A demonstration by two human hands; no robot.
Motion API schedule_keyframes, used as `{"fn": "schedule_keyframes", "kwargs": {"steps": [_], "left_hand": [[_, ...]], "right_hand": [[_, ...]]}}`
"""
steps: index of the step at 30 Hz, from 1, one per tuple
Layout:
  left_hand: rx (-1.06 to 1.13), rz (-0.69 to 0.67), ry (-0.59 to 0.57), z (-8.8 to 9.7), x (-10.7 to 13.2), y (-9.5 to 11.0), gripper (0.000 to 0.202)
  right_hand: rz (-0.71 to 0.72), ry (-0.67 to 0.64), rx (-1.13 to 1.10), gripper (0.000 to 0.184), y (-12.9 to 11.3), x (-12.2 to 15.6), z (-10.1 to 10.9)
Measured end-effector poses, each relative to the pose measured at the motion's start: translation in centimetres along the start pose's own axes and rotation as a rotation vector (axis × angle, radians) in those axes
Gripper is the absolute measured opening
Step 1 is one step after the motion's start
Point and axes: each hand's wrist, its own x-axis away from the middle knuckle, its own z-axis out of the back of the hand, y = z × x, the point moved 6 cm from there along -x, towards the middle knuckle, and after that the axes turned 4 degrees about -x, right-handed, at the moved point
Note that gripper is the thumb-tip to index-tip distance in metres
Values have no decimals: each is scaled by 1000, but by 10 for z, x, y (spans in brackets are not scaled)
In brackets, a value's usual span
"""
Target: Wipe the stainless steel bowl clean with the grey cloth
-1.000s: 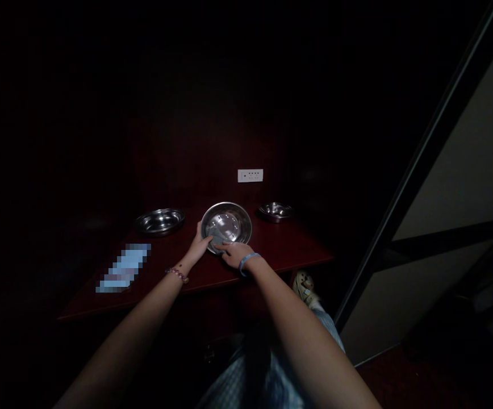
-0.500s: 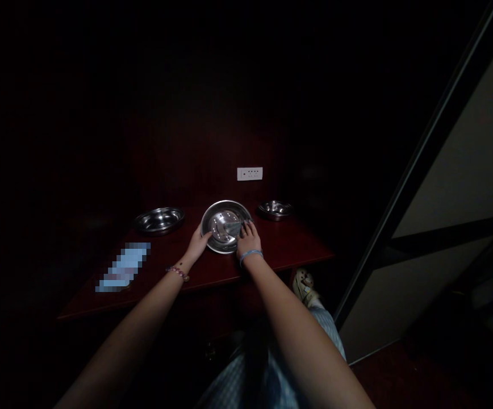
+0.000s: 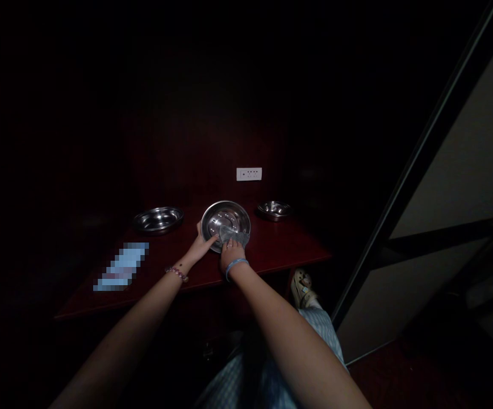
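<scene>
A shiny metal bowl is tilted toward me above the dark red tabletop. My left hand grips its left rim, the thumb on the inner side and the other fingers mostly hidden behind. Inside the lower right of the bowl, a grey cloth lies against the metal. My right hand is closed on this cloth and presses it to the bowl's inner wall; its fingertips are partly hidden in the folds.
One metal basin stands on the left of the table, and a smaller metal bowl on the right. A blurred-out blue flat item lies at the front left. A white socket panel is on the back wall. My shoe shows beneath the right edge.
My right hand has moved left and down with the cloth, from the bowl's right side to its lower part. My left hand keeps its hold on the rim.
</scene>
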Motion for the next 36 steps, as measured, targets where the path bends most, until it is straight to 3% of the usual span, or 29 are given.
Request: {"fn": "schedule_keyframes", "kwargs": {"steps": [5, 10, 12, 20, 27, 36], "left_hand": [[18, 31, -72, -7, 2, -6, 83], [55, 30, -257, -19, 4, -7, 63], [50, 17, -273, -19, 3, -7, 59], [48, 64, -198, -12, 1, -11, 71], [34, 68, 23, 1, 1, -11, 66], [20, 51, 4, 4, -3, -12, 52]], "right_hand": [[17, 5, 21, 66, 0, 0, 0], [17, -14, 1, 66, -3, 6, 6], [24, -23, 5, 67, -4, 8, 9], [103, -17, 2, 70, -7, 12, 13], [266, 30, -64, 72, -12, 12, 16], [247, 12, -72, 75, -10, 9, 19]]}}
